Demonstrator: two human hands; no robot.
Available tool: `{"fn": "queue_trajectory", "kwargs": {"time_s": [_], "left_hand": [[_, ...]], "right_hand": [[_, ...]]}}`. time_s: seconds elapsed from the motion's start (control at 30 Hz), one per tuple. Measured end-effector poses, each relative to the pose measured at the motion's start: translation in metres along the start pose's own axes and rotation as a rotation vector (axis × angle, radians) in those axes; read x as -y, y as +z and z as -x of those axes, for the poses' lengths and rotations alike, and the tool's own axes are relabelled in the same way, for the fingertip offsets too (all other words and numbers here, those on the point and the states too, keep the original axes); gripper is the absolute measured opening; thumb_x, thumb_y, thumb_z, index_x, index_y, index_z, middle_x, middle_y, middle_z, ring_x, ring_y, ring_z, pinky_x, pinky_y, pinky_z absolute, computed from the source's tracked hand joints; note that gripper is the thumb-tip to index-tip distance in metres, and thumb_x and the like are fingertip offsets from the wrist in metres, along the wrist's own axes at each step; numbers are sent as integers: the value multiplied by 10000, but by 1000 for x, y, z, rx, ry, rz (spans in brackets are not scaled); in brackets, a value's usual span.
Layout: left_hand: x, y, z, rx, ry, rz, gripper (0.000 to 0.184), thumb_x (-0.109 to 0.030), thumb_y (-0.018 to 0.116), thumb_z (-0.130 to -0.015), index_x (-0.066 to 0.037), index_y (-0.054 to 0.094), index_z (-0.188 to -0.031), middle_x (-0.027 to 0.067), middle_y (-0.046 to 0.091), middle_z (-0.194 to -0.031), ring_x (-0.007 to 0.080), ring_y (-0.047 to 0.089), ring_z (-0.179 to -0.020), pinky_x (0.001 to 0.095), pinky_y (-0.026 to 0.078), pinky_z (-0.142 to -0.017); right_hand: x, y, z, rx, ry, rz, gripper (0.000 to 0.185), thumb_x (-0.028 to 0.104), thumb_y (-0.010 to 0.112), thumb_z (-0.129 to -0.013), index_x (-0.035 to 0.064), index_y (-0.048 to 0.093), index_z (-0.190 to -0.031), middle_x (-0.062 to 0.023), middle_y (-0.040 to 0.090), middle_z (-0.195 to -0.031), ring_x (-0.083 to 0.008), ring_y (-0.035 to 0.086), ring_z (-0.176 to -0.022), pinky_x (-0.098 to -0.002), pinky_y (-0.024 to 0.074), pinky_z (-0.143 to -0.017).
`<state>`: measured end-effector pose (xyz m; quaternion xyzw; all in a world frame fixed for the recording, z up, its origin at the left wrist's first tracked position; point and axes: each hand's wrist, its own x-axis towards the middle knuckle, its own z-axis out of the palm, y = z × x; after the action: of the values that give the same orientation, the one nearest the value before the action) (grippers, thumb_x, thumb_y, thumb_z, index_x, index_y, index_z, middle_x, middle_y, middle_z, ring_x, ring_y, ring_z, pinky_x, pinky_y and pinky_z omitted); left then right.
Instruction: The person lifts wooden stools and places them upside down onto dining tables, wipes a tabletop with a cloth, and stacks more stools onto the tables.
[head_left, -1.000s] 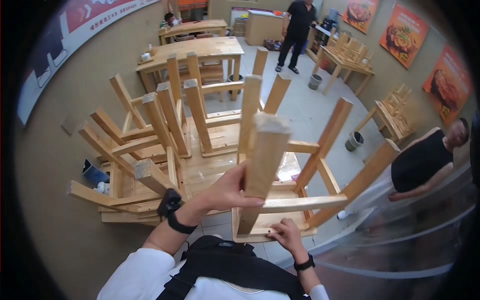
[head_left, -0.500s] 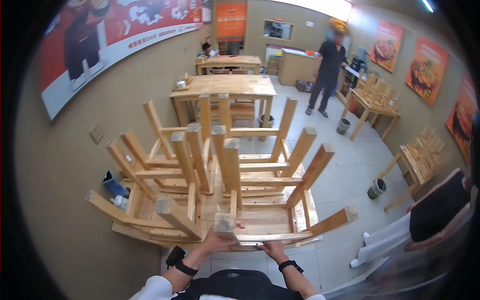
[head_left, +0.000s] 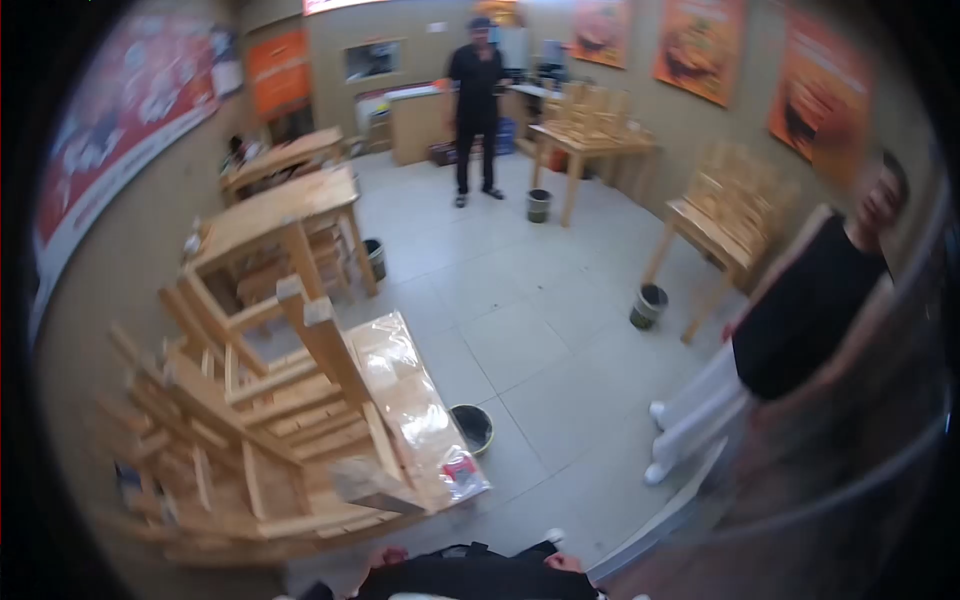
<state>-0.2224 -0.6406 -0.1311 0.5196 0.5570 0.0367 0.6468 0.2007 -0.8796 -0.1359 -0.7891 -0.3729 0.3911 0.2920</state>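
Note:
Several upturned wooden stools [head_left: 280, 400] stand on the near table [head_left: 405, 385], their legs pointing up. My left hand [head_left: 388, 556] is low in the view, just below the stools' near edge, partly cut off by my dark apron and blurred. My right hand [head_left: 565, 562] is beside the apron at the bottom, away from the stools. Neither hand touches a stool. Whether the fingers are spread or closed is too blurred to tell. A small red and white packet [head_left: 460, 474] lies on the table's right corner.
A person in black [head_left: 476, 110] stands at the back. Another person [head_left: 800, 300] stands at the right near a clear curtain. Stools are stacked on two tables [head_left: 720, 232] at the right. Bins [head_left: 472, 428] stand on the tiled floor. Another table [head_left: 270, 215] is at the left.
Both hands have come off the near stool and drawn back to my body. The view has swung right, so the stools appear further left.

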Motion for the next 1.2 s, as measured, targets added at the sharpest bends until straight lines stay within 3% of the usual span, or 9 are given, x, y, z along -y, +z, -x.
{"fn": "queue_trajectory", "kwargs": {"time_s": [0.13,0.23,0.57,0.7,0.77,0.8,0.9,1.07,1.2], "left_hand": [[-124,133,9,-543,278,-131,442,-129,635,-671,-13,474,-1066,184,533,-965,293,523,-925,387,429,-816],[-180,155,-4,-821,119,-278,473,-178,654,-637,-63,475,-1060,189,440,-1088,354,368,-1067,416,287,-938],[-232,171,-92,-1446,-361,338,420,-148,649,-622,-53,455,-982,228,353,-1063,327,350,-1020,417,280,-905],[-258,167,-121,-1546,-468,222,337,-107,623,-621,-38,463,-910,190,419,-992,288,416,-961,407,325,-843],[-296,180,-139,-1175,-279,1034,267,-53,590,-625,-26,503,-876,154,489,-914,266,462,-913,388,358,-808],[-323,182,-168,-1217,-324,402,203,-38,580,-657,-17,544,-855,120,527,-867,243,507,-898,367,402,-797],[-462,149,-214,-661,145,746,278,-95,570,-694,-24,580,-962,141,551,-1029,219,507,-999,297,402,-855],[-522,57,-368,-1217,415,64,292,-43,525,-705,-22,562,-993,153,576,-1010,223,536,-990,294,392,-878],[-571,-33,-402,-1262,290,664,305,20,472,-704,-28,562,-992,149,576,-1011,225,529,-1005,304,395,-879]], "right_hand": [[-26,-104,-43,48,168,-52,213,222,502,-818,54,631,-812,-56,633,-699,-141,590,-667,-272,460,-641],[-6,-171,-89,133,150,-69,209,208,493,-823,46,621,-788,-53,635,-707,-136,585,-660,-264,454,-629],[151,-254,-342,413,-224,-394,232,158,426,-862,12,557,-738,-90,631,-710,-114,560,-633,-240,420,-587],[143,-285,-459,493,-334,68,247,180,441,-850,-22,544,-750,-109,618,-680,-149,573,-608,-281,452,-549],[113,-305,-511,584,-348,309,246,182,438,-848,-28,538,-768,-120,608,-685,-167,577,-613,-293,462,-548],[116,-303,-531,604,-281,376,242,183,440,-846,-27,539,-780,-124,605,-699,-172,575,-627,-296,461,-560],[137,-308,-590,626,-114,451,231,186,445,-840,-23,539,-814,-133,598,-738,-187,571,-669,-305,456,-595],[201,-285,-708,694,-39,508,229,191,455,-830,-18,540,-872,-150,586,-804,-212,563,-738,-321,448,-655],[258,-258,-830,790,-97,585,242,195,463,-823,-13,541,-918,-163,577,-857,-231,557,-794,-334,442,-703]]}}
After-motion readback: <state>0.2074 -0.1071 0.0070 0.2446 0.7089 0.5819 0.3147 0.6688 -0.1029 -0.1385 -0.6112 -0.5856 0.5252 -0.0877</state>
